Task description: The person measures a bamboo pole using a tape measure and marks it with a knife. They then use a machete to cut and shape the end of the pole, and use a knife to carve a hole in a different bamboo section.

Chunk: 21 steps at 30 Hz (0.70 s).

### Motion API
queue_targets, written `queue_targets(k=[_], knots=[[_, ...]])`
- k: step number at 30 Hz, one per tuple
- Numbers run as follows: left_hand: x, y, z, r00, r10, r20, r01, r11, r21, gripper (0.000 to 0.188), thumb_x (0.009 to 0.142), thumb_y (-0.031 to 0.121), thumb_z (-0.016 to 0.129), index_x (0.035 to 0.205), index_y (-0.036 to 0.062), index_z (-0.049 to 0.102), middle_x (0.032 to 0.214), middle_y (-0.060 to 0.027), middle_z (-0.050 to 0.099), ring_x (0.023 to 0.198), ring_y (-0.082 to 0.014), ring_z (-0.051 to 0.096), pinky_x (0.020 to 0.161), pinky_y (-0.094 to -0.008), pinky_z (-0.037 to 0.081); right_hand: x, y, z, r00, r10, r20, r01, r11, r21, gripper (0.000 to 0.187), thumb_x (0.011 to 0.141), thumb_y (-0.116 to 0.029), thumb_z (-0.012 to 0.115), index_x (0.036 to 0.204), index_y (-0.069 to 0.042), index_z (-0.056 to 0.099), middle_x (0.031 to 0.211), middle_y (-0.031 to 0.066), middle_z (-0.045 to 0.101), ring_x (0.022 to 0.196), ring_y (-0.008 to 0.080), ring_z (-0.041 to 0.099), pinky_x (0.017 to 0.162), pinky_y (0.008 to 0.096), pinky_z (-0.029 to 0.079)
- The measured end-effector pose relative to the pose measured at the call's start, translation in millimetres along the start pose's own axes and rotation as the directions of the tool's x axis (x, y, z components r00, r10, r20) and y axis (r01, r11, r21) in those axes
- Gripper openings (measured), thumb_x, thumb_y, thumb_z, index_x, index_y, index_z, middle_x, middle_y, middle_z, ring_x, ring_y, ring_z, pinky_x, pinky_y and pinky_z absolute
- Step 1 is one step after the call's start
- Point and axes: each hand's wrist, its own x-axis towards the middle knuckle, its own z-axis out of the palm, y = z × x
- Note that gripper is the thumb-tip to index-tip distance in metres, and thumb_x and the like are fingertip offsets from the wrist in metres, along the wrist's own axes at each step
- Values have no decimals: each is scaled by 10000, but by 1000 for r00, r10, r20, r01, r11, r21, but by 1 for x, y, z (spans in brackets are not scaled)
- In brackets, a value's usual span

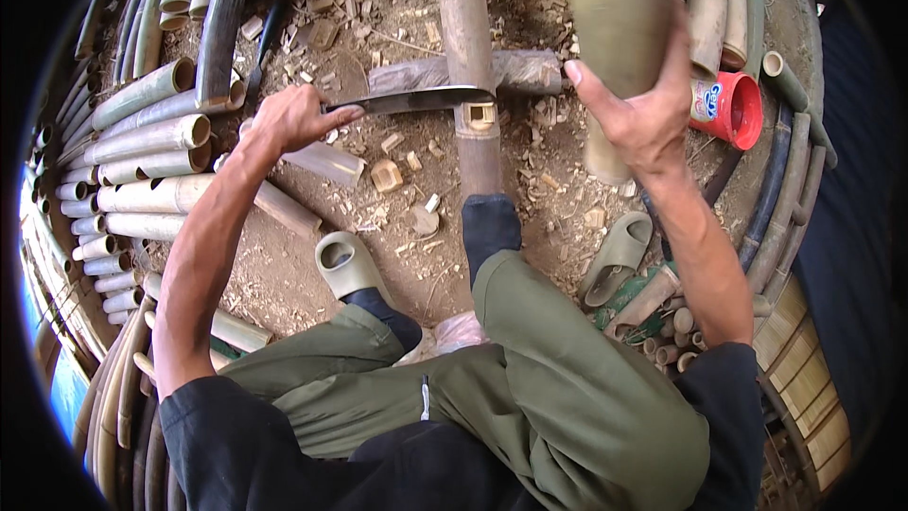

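My left hand (288,123) is closed around the handle of a large knife (407,100). Its dark blade points right, and the tip end lies on a bamboo pole (463,28) at the edge of a squarish hole (481,115) cut in the wall. My right hand (643,123) grips a thick, olive-brown club (619,19), raised and smeared by motion; whether it is wood or bamboo I cannot tell. The pole rests across a wrapped crosspiece (530,72), and my socked foot (490,227) presses on its near end.
Stacked bamboo lengths (156,156) fill the left side, with more poles (714,0) at the upper right. A red tub (742,112) lies tipped on the right. Wood chips (387,175) litter the dirt around two slip-on shoes (348,265). Bamboo offcuts (673,331) lie by my right knee.
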Motion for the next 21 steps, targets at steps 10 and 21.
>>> queue_targets(k=[10,21], knots=[[-48,-3,62,813,249,-527,-230,968,102,492,811,598,694,789,111,628,638,-97,610,593,-273,626,594,-432,506,-104,-7,3,873,410,263,-371,910,-186,1028,693,-276,818,1535,-123,248,1306,257,530,1087,395,635,911,472,565],[-76,-23,80,663,-313,-680,173,948,-268,466,906,395,644,1146,-2,594,1124,-230,604,1059,-389,584,916,-464,459,-283,48,-23,855,518,20,-430,731,-529,625,853,-254,673,1388,-31,440,1257,227,490,1205,374,484,1065,443,389]])
